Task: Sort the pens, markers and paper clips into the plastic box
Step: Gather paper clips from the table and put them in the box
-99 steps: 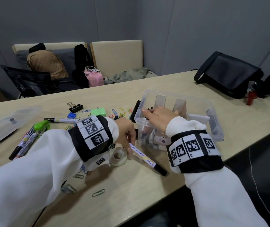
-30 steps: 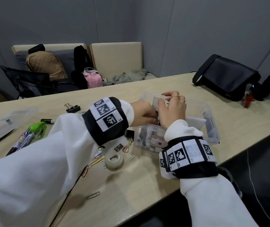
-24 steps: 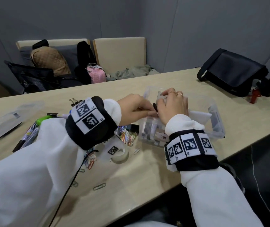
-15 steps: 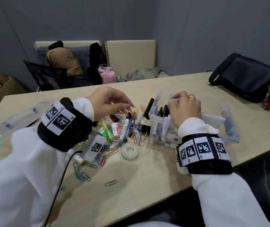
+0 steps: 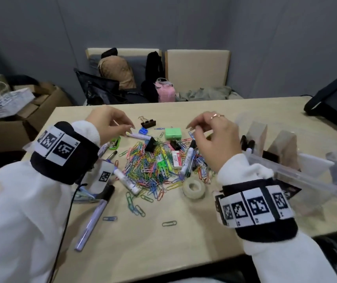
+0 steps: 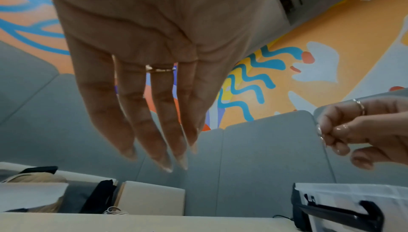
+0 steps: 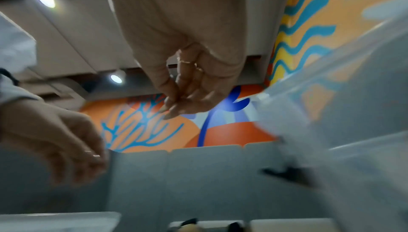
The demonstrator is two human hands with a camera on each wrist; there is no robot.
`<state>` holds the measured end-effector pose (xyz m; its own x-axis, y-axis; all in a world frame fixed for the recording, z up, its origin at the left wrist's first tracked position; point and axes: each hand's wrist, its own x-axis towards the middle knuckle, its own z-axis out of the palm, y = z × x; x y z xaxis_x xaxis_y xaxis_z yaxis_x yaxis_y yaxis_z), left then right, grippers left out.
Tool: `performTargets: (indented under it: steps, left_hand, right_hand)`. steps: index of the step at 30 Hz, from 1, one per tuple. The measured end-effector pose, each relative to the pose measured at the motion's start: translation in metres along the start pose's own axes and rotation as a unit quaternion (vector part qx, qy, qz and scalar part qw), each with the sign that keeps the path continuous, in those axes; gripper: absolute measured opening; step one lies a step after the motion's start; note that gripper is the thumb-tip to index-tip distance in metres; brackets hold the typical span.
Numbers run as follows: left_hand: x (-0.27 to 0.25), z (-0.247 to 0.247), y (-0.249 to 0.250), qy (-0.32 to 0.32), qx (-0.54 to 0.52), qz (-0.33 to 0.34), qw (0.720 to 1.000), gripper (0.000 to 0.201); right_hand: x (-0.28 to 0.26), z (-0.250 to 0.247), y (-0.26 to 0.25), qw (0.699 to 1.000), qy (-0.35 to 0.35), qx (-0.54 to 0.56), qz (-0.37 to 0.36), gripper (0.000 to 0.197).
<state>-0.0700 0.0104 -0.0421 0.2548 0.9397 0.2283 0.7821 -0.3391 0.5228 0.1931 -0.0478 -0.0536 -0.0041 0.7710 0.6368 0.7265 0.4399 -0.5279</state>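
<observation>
A heap of coloured paper clips point(image 5: 151, 166) covers the middle of the table point(image 5: 184, 242), with stray clips scattered toward the near edge. Mixed into the heap lie a white marker point(image 5: 188, 160), a white eraser point(image 5: 176, 159), a black binder clip point(image 5: 151, 144) and a green box point(image 5: 173, 133). A roll of clear tape point(image 5: 194, 187) sits at the heap's near right corner, and a long pen point(image 5: 94, 217) lies apart at the near left. The plastic box point(image 5: 298, 170) stands right of the heap, partly hidden behind the right wrist, with dark pens upright in its left compartment. A black bag point(image 5: 335, 103) rests at the far right of the table. The left hand point(image 5: 110, 123) hovers above the heap's far left side, its fingers long and relaxed in the wrist view, holding nothing. The right hand point(image 5: 214, 137) hangs over the heap's right side, fingers loosely curled with tips near the thumb; whether this grip pinches anything cannot be told
</observation>
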Motion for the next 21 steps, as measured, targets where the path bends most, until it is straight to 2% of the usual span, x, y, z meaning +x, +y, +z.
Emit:
performTargets:
  steps: [3,6,9,10,11,12,14,18,21]
  left_hand:
    - [-0.001,-0.001,-0.004,0.010,-0.023,-0.030,0.999,0.008]
    - [-0.004,0.005,-0.006,-0.012,-0.047,-0.067,0.997,0.011]
    - [-0.003,0.018,-0.007,-0.117,-0.010,-0.099,0.988,0.017]
    - [-0.001,0.023,-0.008,-0.148,0.015,-0.104,0.983,0.018]
    - [0.001,0.028,-0.007,-0.167,0.034,-0.111,0.979,0.018]
    - [0.003,0.032,-0.006,-0.178,0.046,-0.117,0.976,0.021]
    - [0.008,0.039,-0.004,-0.208,0.087,-0.129,0.966,0.033]
    - [0.017,0.050,0.005,-0.301,0.197,-0.132,0.924,0.058]
    - [0.021,0.056,0.015,-0.316,0.246,-0.104,0.911,0.056]
  right_hand:
    - [0.009,0.026,-0.011,0.993,-0.112,0.030,-0.001,0.021]
    - [0.022,0.052,-0.009,0.970,-0.234,0.012,0.071,0.027]
    - [0.034,0.066,-0.004,0.913,-0.389,-0.084,0.088,0.017]
    - [0.035,0.068,-0.005,0.887,-0.440,-0.117,0.075,0.018]
    - [0.034,0.070,-0.006,0.864,-0.480,-0.139,0.060,0.027]
    - [0.032,0.072,-0.009,0.849,-0.505,-0.146,0.052,0.036]
    - [0.028,0.075,-0.014,0.840,-0.520,-0.150,0.034,0.050]
    - [0.018,0.084,-0.023,0.820,-0.537,-0.198,-0.001,0.065]
    - [0.013,0.097,-0.028,0.795,-0.545,-0.268,-0.003,0.069]
